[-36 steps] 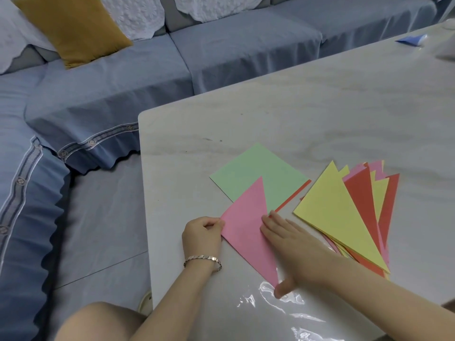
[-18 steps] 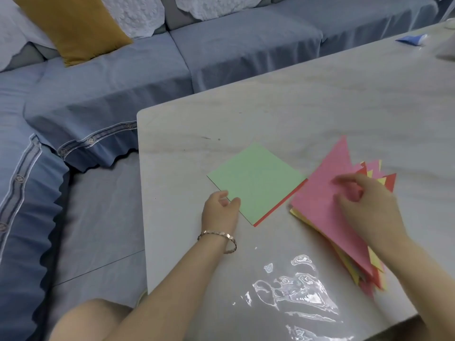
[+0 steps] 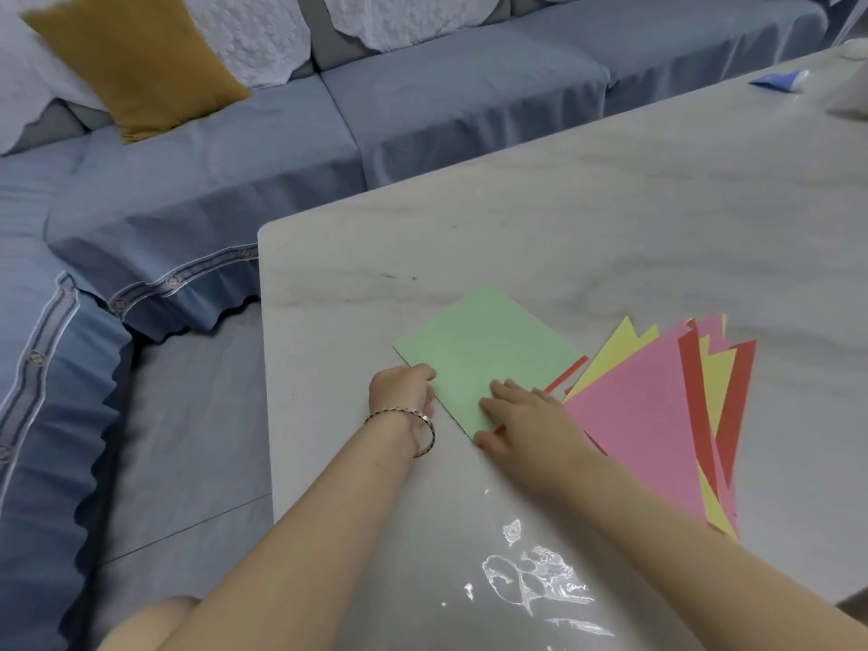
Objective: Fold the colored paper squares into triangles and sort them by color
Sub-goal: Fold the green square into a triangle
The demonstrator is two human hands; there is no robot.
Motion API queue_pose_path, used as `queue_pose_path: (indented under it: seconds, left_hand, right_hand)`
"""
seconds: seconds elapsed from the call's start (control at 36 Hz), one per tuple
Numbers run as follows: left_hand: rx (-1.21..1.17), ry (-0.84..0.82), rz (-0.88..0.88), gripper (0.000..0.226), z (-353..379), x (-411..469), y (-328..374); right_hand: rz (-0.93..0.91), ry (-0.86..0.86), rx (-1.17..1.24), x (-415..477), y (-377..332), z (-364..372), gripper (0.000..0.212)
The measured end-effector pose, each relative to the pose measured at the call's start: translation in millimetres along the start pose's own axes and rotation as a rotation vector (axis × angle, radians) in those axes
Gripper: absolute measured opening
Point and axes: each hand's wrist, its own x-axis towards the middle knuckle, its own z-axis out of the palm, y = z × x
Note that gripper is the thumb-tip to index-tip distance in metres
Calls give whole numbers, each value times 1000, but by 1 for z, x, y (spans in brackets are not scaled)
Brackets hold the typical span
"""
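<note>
Now the right hand (image 3: 526, 420) is off the pink triangle (image 3: 643, 425) and has come over to the green square (image 3: 488, 354). Its fingers lie straight and flat on the near corner of the square, with the thumb at the tip of that corner. The pink triangle lies let go on top of the pile of folded triangles (image 3: 716, 382), just to the right of the square. Yellow triangles (image 3: 615, 352) and red triangles (image 3: 740, 397) poke out from under it like a fan.

The left hand (image 3: 401, 392) is still at the left edge of the green square. Its fingers are curled and its thumb sits on the paper, so it pinches the edge. A bracelet (image 3: 425, 429) is on that wrist.

The green square lies flat on the pale table (image 3: 563, 227), not folded yet. A red sheet (image 3: 568, 373) peeks out from under its right edge. Crinkly clear plastic (image 3: 530, 575) lies on the table near the person. A blue sofa (image 3: 446, 110) with a mustard cushion (image 3: 136, 63) is behind the table.
</note>
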Motion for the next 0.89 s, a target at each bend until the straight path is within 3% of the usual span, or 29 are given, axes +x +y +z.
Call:
queue_pose_path:
  seconds: [0.08, 0.17, 0.19, 0.39, 0.61, 0.67, 0.75, 0.89]
  left_hand:
    - [15, 29, 48, 8, 3, 4, -1]
    - [102, 59, 83, 58, 7, 9, -3]
    - [150, 66, 86, 60, 8, 11, -4]
    - [303, 144, 180, 38, 0, 10, 0]
    - [202, 111, 212, 24, -29, -10, -10]
    - [118, 83, 179, 22, -38, -19, -14]
    - [73, 18, 139, 22, -52, -29, -19]
    - [209, -1, 156, 36, -77, -25, -15]
  right_hand:
    - [-14, 40, 47, -1, 4, 1, 38]
    - [-39, 35, 52, -3, 7, -1, 40]
    - [-44, 34, 48, -3, 7, -1, 42]
    - [-81, 64, 44, -9, 6, 5, 51]
    - [-162, 304, -1, -20, 2, 29, 70]
    - [-199, 367, 27, -22, 1, 34, 59]
    - [-293, 497, 141, -28, 1, 31, 14]
    - [-405, 448, 179, -38, 7, 27, 46]
